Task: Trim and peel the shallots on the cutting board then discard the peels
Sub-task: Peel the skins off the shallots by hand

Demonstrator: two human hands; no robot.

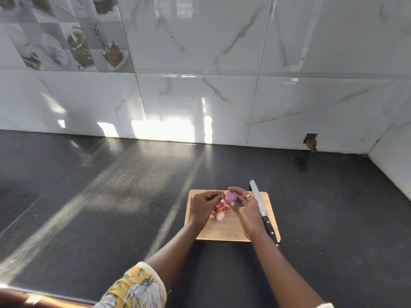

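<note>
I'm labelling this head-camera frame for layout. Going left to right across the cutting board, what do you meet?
left hand → pale peeled shallot → purple shallot → right hand → knife. The peel pile overlaps both shallots, so it is left out.

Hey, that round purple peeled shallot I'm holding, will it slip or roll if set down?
The round purple shallot in the right hand looks smooth, so probably slippery. Nearly round, it would likely roll on the flat wooden cutting board. Small, so probably light.
</note>
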